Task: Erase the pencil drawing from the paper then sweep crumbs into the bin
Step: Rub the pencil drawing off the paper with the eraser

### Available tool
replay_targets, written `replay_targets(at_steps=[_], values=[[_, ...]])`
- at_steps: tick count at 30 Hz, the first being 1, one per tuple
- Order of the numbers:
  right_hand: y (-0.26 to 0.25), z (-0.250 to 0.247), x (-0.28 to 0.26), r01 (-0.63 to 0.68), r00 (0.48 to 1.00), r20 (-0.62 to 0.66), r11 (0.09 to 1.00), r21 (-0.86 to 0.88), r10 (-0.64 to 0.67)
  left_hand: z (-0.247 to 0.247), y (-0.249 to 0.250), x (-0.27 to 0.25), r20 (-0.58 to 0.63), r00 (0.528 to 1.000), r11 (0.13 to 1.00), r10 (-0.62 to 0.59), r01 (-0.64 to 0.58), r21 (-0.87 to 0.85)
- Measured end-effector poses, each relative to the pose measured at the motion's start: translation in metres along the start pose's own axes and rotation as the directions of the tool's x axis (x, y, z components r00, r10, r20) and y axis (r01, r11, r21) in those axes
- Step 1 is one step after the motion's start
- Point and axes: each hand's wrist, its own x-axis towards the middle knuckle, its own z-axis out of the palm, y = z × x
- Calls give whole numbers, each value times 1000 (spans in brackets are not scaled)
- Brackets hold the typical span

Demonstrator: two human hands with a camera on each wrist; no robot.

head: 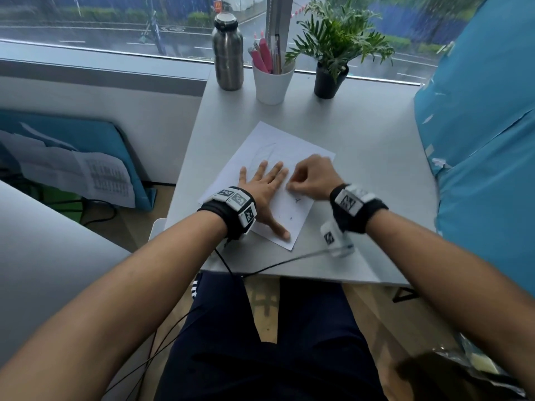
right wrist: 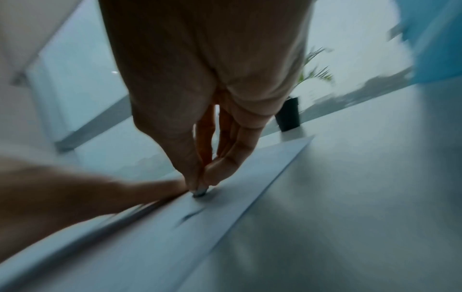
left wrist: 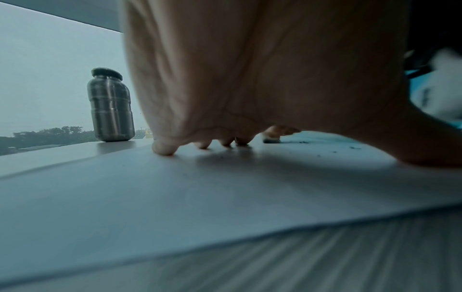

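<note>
A white sheet of paper (head: 269,140) lies askew in the middle of the table, with faint pencil lines near its far part. My left hand (head: 266,183) lies flat on it, fingers spread, pressing it down. My right hand (head: 292,186) pinches a small eraser (right wrist: 199,192) by thumb and fingers, its tip on the paper just right of the left hand's fingers. The eraser (left wrist: 271,140) also shows past the left fingertips (left wrist: 163,149) in the left wrist view. Dark crumbs (head: 296,201) are scattered on the near right part of the sheet.
At the table's far edge stand a steel bottle (head: 227,53), a white cup of pens (head: 272,79) and a potted plant (head: 333,53). A blue cushion (head: 477,140) borders the right side. A white chair edge (head: 157,230) sits low left.
</note>
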Motion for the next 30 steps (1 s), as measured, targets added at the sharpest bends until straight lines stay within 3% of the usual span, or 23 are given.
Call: replay_targets(at_steps=[2, 6, 10, 16, 21, 27, 30], values=[[11, -10, 13, -55, 997, -62, 998, -3, 55, 0, 2, -1, 0, 1000, 1000, -5, 5, -1], [13, 4, 11, -35, 995, -97, 999, -28, 32, -2, -2, 0, 2, 1000, 1000, 18, -18, 5], [19, -1, 16, -66, 994, -85, 998, -19, 64, -10, -21, -4, 3, 997, 997, 80, -80, -7], [2, 6, 3, -15, 994, -106, 1000, -21, 12, -5, -26, -1, -6, 999, 998, 54, -54, 14], [-22, 26, -32, 122, 986, 106, 991, 53, -127, -3, -29, -1, -16, 998, 998, 68, -68, 17], [5, -7, 18, -47, 994, -95, 999, 0, 47, -3, -28, 1, -14, 998, 998, 58, -58, 20], [-24, 21, -15, 53, 999, -3, 998, 28, -53, -3, -29, 3, -9, 999, 998, 52, -52, 29]])
